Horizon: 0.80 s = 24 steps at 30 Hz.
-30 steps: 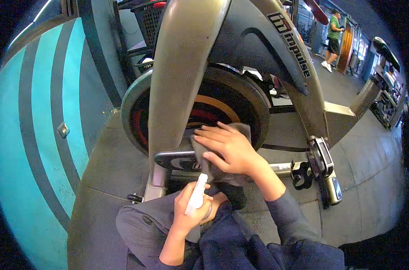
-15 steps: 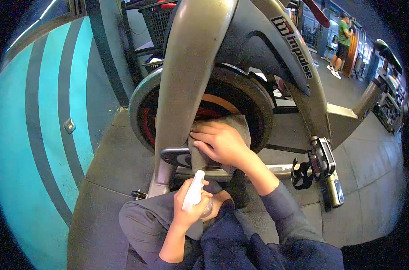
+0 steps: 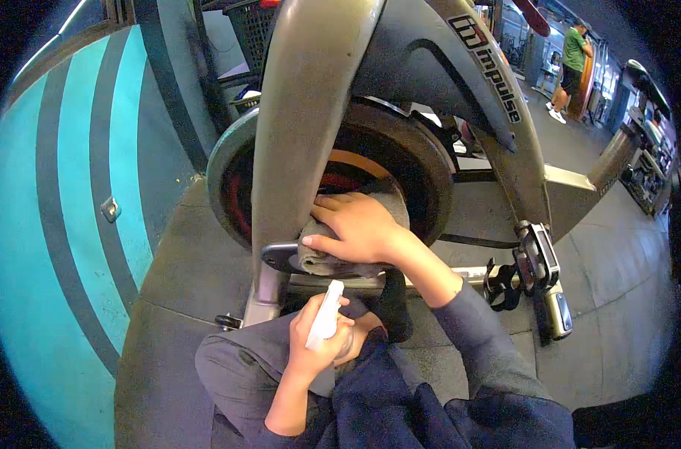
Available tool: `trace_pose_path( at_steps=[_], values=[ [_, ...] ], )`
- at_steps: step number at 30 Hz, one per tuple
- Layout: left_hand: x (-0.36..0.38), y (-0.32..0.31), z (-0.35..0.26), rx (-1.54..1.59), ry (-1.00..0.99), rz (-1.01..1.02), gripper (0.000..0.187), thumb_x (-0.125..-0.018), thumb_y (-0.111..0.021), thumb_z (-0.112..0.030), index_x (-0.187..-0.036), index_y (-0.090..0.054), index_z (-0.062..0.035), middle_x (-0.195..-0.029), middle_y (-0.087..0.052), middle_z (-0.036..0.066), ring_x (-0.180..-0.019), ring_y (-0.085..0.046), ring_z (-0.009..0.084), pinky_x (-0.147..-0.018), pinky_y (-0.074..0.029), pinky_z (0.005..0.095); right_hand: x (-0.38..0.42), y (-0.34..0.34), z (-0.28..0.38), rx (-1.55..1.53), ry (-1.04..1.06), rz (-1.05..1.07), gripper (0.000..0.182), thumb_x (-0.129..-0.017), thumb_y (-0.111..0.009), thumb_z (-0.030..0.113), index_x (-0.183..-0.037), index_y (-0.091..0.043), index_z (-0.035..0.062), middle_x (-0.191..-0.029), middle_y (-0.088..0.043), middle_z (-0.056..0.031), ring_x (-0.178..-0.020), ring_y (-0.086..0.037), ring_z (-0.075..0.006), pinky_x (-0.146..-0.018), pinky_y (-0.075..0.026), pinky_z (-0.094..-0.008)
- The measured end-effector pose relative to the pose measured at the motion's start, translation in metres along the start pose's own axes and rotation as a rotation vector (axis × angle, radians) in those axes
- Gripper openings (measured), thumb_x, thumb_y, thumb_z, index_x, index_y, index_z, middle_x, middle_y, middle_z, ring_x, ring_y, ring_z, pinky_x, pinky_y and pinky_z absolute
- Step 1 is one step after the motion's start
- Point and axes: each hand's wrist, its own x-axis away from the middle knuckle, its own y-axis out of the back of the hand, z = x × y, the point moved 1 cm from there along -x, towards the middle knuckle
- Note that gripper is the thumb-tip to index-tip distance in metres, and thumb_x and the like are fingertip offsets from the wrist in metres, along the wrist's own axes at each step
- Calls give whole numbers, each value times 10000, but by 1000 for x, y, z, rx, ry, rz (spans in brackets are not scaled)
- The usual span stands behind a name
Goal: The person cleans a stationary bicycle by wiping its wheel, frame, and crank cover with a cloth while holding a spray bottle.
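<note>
My left hand [image 3: 304, 340] is closed around a spray bottle with a white trigger head [image 3: 324, 320], held upright over my lap. My right hand [image 3: 359, 227] grips a grey cloth [image 3: 319, 261], its fingers laid over it and pressing it in beside the exercise bike's thick metal frame tube [image 3: 301, 112]. The cloth lies in front of the large dark flywheel [image 3: 432, 179] and against a dark crank-like arm [image 3: 279, 257] low on the bike. My right fingertips reach close to the tube's edge. The bottle's lower body is mostly hidden by my left hand.
A pedal with a strap [image 3: 536, 258] sticks out at the right. The bike's silver base bar [image 3: 471, 275] runs low behind my arm. A turquoise striped wall [image 3: 74, 187] stands at the left. In the background are a black basket [image 3: 248, 37] and a person in green [image 3: 572, 60].
My right hand has moved slightly left and the cloth's lower edge has bunched upward. My left hand and the spray bottle stay nearly still. The view has shifted a little.
</note>
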Motion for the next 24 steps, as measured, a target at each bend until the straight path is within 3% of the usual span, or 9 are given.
trace_pose_path(
  at_steps=[1,3,7,8,12,17,24],
  values=[
    [1,0,1,17,7,-13,354,-746,-618,48,-1094,-557,18,-1000,-664,101,-763,-700,188,-687,-542,294,5,-3,2,-4,2,-2,619,-878,-491,506,-1190,-579,-21,-1235,-581,-210,-1121,-562,-367,-986,-417,-441],
    [2,2,2,10,7,-15,355,-748,-619,47,-1097,-556,17,-1002,-665,101,-763,-700,187,-689,-542,294,18,-7,4,66,33,-249,585,-872,-519,463,-1216,-572,-8,-1262,-571,-188,-1175,-530,-344,-1006,-401,-437],
    [4,7,0,-1,-20,-47,354,-753,-623,46,-1099,-555,15,-1004,-668,100,-767,-701,185,-693,-540,291,51,-13,10,50,-45,-466,462,-871,-564,327,-1214,-571,19,-1271,-570,-151,-1214,-503,-331,-1024,-386,-431],
    [4,7,-2,3,-16,-45,354,-753,-623,46,-1099,-555,15,-1004,-668,100,-767,-701,185,-693,-540,291,62,-17,12,25,-80,-516,448,-835,-606,209,-1237,-553,19,-1304,-548,-146,-1236,-489,-332,-1038,-374,-433],
    [1,9,-2,-26,-39,-39,357,-751,-621,53,-1099,-554,16,-1013,-670,102,-779,-703,184,-695,-539,286,104,-46,0,-199,-166,-665,587,-731,-634,42,-1303,-508,17,-1378,-494,-159,-1305,-433,-345,-1072,-340,-454],
    [1,5,0,32,-19,-23,366,-743,-618,54,-1100,-553,14,-1019,-672,99,-783,-705,186,-697,-539,290,113,-49,-10,-251,-171,-728,562,-746,-625,53,-1298,-519,18,-1367,-506,-156,-1283,-460,-348,-1069,-355,-432],
    [2,0,-3,-94,-5,14,356,-733,-635,17,-1081,-561,3,-994,-672,103,-769,-705,183,-705,-539,296,52,-7,8,36,-11,-439,420,-830,-611,213,-1206,-582,26,-1284,-570,-141,-1227,-509,-320,-1052,-374,-437]
  ],
)
